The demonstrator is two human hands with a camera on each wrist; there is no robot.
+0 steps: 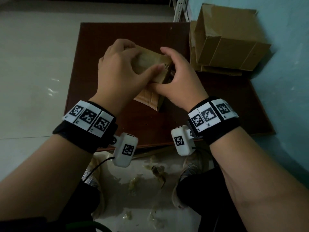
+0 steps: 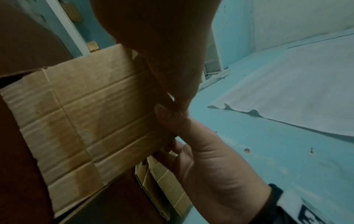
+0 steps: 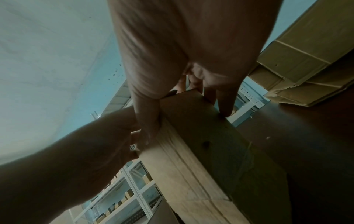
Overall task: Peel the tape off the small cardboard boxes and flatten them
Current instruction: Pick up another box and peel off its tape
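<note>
A small brown cardboard box is held over the dark brown board, tilted, with its lower flaps hanging open toward me. My left hand grips its left side, fingers curled over the far edge and thumb across the top. My right hand grips the right side, thumb pressing the near face. In the left wrist view the box panel fills the left half, and the two thumbs meet at its edge. In the right wrist view the box runs down the middle. Whether any tape is pinched is hidden.
Flattened and half-folded cardboard boxes are piled at the board's back right corner. Crumpled tape scraps litter the pale floor between my feet. A blue wall stands at the right; metal shelving is behind.
</note>
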